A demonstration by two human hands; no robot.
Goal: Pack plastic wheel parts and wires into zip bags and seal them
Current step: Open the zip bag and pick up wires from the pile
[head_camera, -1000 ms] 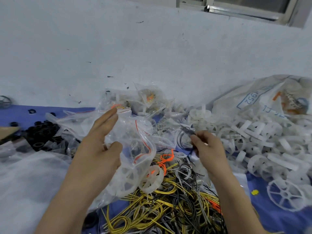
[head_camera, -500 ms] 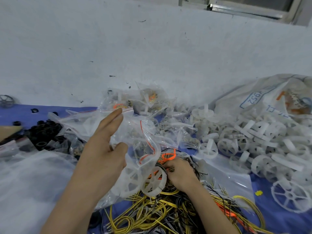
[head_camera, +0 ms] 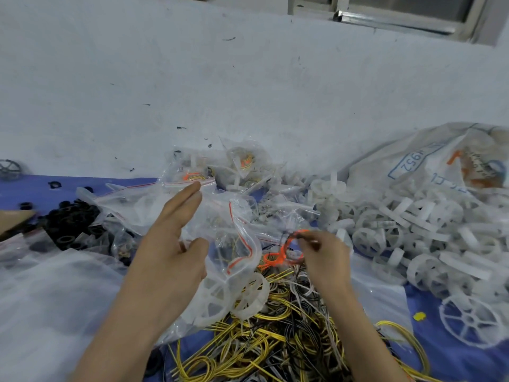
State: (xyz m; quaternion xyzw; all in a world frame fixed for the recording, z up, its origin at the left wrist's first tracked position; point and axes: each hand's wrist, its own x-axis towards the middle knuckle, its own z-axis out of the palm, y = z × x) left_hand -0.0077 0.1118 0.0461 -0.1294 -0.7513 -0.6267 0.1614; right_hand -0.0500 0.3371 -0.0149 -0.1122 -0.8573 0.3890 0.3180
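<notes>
Right hand raised, pinching looped orange wire

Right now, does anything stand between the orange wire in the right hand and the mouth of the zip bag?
Nothing visible does. The right hand pinches the orange wire beside the mouth of the zip bag, held by the left hand.
</notes>
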